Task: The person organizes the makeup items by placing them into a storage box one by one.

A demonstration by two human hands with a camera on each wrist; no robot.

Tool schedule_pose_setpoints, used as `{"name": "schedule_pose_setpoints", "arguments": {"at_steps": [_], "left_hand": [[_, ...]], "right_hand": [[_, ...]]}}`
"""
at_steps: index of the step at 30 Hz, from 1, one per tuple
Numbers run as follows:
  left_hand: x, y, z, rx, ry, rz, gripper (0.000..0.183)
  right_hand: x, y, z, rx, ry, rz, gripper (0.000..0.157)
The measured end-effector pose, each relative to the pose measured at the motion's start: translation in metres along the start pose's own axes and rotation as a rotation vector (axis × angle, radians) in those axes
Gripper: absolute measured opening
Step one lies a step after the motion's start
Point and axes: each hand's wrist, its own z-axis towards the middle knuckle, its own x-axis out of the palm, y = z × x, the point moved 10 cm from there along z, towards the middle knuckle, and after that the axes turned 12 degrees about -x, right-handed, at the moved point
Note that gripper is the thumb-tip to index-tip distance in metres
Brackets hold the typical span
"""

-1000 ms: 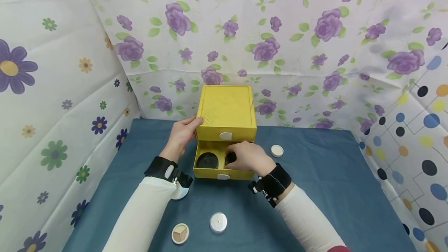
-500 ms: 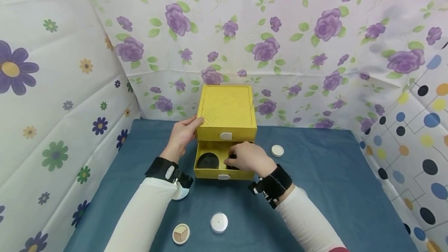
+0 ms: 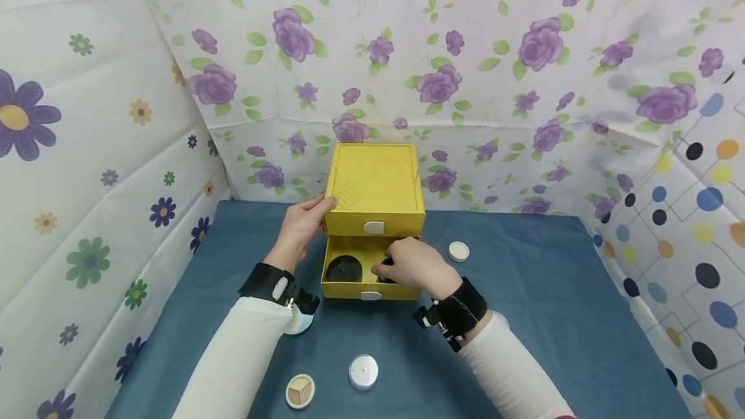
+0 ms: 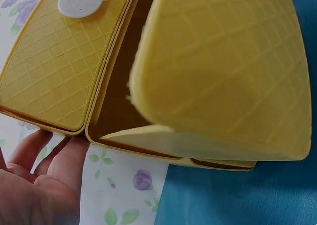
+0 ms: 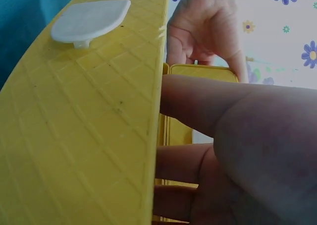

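A yellow drawer box (image 3: 375, 180) stands at the back of the table, its lower drawer (image 3: 343, 290) pulled out. My left hand (image 3: 298, 228) steadies the box's left side, thumb at the top edge and extended fingers (image 4: 74, 155) against the side wall. Inside the drawer, my right hand (image 3: 421, 267) has curled fingers at a black round item (image 3: 387, 270), partly hidden by the thumb. Another black round item (image 3: 345, 269) lies in the drawer's left part. In the right wrist view, the drawer front (image 5: 99, 111) hides my fingertips.
On the blue cloth lie a white round item (image 3: 458, 251) right of the box, a silvery round container (image 3: 363, 372), and a three-shade makeup palette (image 3: 300, 392) in front. A white disc (image 3: 299, 322) is partly under my left wrist. Floral cloth walls (image 3: 495, 83) stand behind.
My right hand has lowered the black item slightly and shifted it right inside the drawer. My left hand has stayed at the box's side.
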Motion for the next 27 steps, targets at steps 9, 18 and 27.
{"name": "schedule_pose_setpoints", "arguments": {"at_steps": [9, 18, 27], "left_hand": [[0.0, 0.001, -0.001, -0.009, -0.002, 0.019, 0.074], [-0.001, 0.001, -0.001, -0.003, -0.006, 0.015, 0.075], [0.001, 0.001, 0.001, 0.019, 0.027, -0.016, 0.072]], "right_hand": [[-0.028, 0.007, -0.008, -0.108, -0.146, 0.083, 0.017], [-0.084, -0.003, -0.026, -0.129, -0.471, 0.359, 0.027], [-0.113, -0.043, -0.044, 0.008, -0.855, 0.508, 0.038]]}}
